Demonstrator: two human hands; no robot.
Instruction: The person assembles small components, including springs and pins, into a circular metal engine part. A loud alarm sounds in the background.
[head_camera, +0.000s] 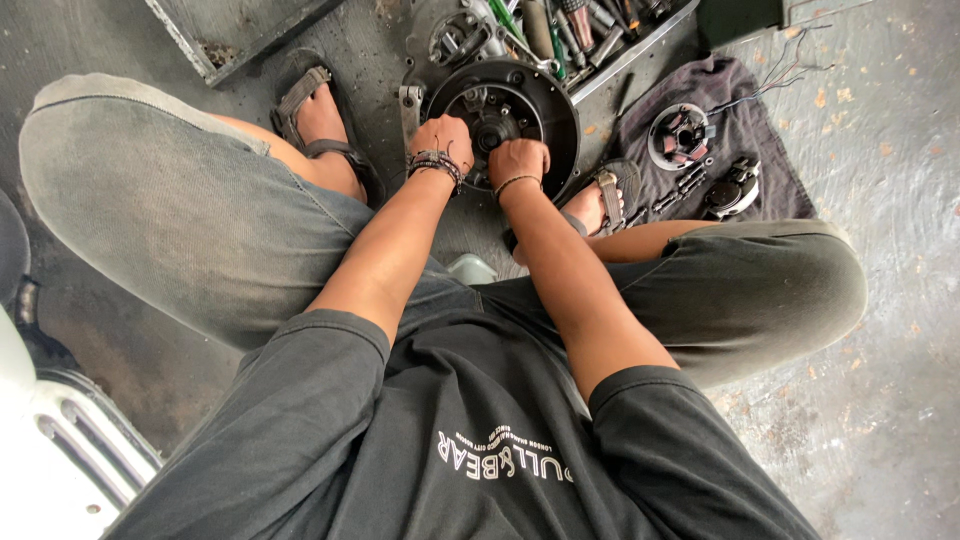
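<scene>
This is a repair workshop for small engines or motorcycles, and the work is done directly on a stained, worn concrete floor (880, 400). At 12 o'clock lies a round black engine part (520, 105) against a grey engine casing (450, 40), and just behind it, toward 1 o'clock, there is a metal tray (590, 35) full of screwdrivers and other hand tools. At 2 o'clock a dark cloth (745, 130) is spread on the floor, and on it lie a wound coil plate (680, 135) with thin wires and some small bolts and parts (735, 190).
</scene>
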